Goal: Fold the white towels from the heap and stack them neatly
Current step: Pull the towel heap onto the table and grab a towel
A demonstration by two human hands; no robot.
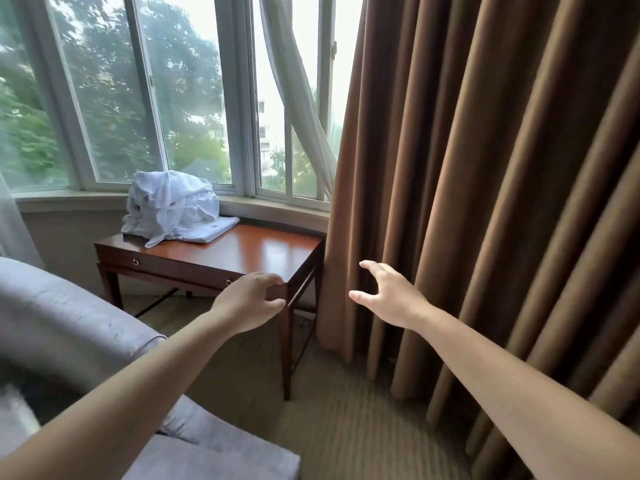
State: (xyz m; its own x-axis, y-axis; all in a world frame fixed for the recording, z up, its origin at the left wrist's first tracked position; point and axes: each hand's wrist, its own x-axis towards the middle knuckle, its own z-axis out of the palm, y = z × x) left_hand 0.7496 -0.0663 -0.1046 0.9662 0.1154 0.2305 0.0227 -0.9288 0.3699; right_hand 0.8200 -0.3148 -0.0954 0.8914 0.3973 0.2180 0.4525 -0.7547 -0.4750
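wooden table (263,252) | brown curtain (502,168) | grey armchair (69,323) | window (156,98)

A hotel-like bedroom or sitting room: heavy brown curtains (502,168), bay window (145,98), grey armchair (69,323), carpet (346,427)

White towels (173,206), brown curtain (485,168)
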